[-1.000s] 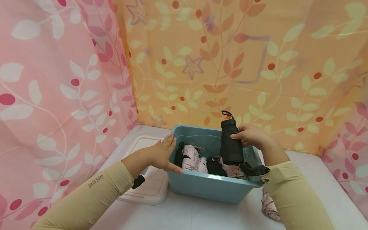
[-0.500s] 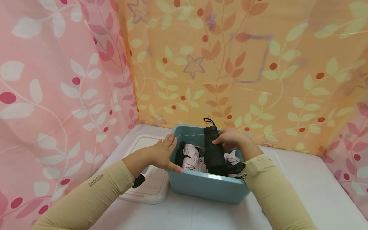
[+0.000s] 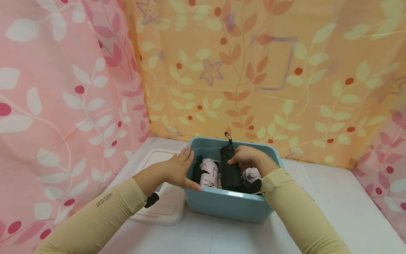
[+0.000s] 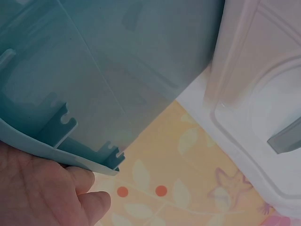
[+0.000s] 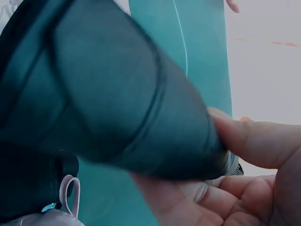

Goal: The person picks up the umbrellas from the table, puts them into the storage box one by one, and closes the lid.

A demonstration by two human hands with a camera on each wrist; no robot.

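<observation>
My right hand (image 3: 250, 157) grips a black folded umbrella (image 3: 231, 173) from its right side, thumb on the near face. A wrist loop rises from the umbrella's top end, and its lower part is inside a blue plastic box (image 3: 222, 204). In the right wrist view, the umbrella (image 5: 113, 89) lies between thumb and fingers. My left hand (image 3: 177, 173) rests on the box's left rim with fingers spread and straight. Inside the box, to the left, sit a pale pink folded umbrella (image 3: 208, 174) and a slim black one (image 3: 197, 171). Another pink umbrella (image 3: 251, 174) is partly hidden by the right hand.
A white lid (image 3: 169, 210) lies on the white tabletop (image 3: 209, 236) left of the box, partly under my left arm. Behind the table hangs an orange leaf-patterned curtain (image 3: 279, 106), and a pink curtain (image 3: 63, 116) hangs at left.
My right hand has carried the black umbrella leftward and down into the box, among the others. The left hand stays on the rim. A pink bundle right of the box is now hidden.
</observation>
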